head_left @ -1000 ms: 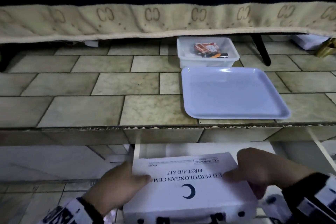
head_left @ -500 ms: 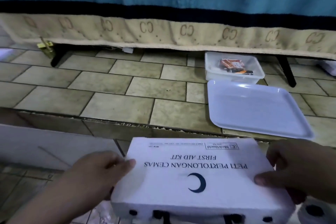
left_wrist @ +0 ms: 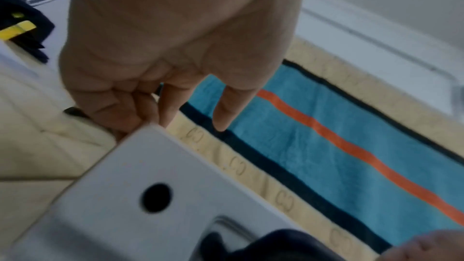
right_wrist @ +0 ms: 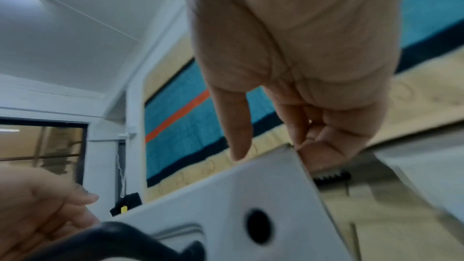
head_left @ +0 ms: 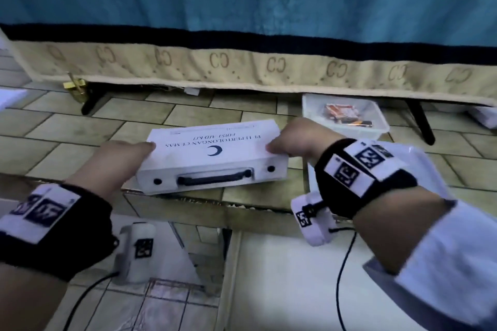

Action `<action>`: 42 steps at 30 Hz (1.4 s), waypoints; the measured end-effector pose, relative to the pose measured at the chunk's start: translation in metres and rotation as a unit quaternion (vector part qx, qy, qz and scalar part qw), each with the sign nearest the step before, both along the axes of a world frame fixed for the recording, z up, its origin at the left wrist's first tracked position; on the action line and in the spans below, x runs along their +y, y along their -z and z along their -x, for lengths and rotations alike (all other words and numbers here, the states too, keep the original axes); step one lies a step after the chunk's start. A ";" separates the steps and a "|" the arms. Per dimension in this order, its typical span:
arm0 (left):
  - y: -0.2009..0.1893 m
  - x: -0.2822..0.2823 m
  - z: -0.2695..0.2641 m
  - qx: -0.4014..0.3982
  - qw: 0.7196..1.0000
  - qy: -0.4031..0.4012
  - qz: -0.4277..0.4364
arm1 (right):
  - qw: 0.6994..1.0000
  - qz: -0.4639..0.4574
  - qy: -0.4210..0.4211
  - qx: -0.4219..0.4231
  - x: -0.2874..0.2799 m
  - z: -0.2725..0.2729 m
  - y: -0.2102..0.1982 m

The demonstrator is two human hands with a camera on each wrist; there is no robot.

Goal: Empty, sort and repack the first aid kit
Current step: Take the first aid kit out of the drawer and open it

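Observation:
The first aid kit (head_left: 215,153), a closed white case with a blue crescent and a black handle (head_left: 215,177), lies flat at the front edge of the tiled tabletop (head_left: 80,129), handle side towards me. My left hand (head_left: 134,153) grips its left end, thumb on the lid. My right hand (head_left: 287,142) grips its right end the same way. In the left wrist view my left hand (left_wrist: 173,110) curls round the corner of the kit (left_wrist: 125,195). In the right wrist view my right hand (right_wrist: 286,126) clasps the other corner of the kit (right_wrist: 226,195).
A white tray (head_left: 425,158) lies right of the kit, partly behind my right wrist. Behind it stands a clear bin (head_left: 376,126) holding orange packets (head_left: 340,111). A blue and beige blanket (head_left: 242,62) hangs along the back, with black legs (head_left: 94,102) beneath it.
Both hands have carried the kit up from below the table's edge and forward onto the tiled top. Their hold on its two ends is unchanged.

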State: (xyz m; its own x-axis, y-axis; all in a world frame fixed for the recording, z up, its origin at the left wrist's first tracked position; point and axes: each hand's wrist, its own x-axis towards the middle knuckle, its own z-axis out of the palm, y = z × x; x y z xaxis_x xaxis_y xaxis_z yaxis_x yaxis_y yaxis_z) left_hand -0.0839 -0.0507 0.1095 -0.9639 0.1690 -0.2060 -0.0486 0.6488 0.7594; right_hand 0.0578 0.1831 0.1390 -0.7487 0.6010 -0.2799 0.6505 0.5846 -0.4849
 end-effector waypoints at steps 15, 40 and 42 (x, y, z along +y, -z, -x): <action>0.088 0.033 -0.158 0.223 0.788 0.565 0.105 | 0.975 0.075 -0.202 -0.052 -0.008 -0.189 0.071; 0.105 0.021 -0.143 0.112 0.962 0.206 0.144 | 0.999 -0.022 0.021 0.027 -0.026 -0.182 0.140; 0.093 0.015 -0.118 0.068 0.996 0.058 0.001 | 0.965 0.170 0.087 0.179 -0.029 -0.149 0.115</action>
State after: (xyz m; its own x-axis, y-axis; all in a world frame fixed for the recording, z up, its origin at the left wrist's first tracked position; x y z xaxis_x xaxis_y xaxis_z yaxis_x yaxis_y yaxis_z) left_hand 0.0341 -0.0360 0.0163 -0.9569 0.2805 -0.0748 0.1305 0.6460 0.7521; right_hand 0.2069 0.1537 0.0238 -0.7306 0.6449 -0.2244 0.4789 0.2497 -0.8416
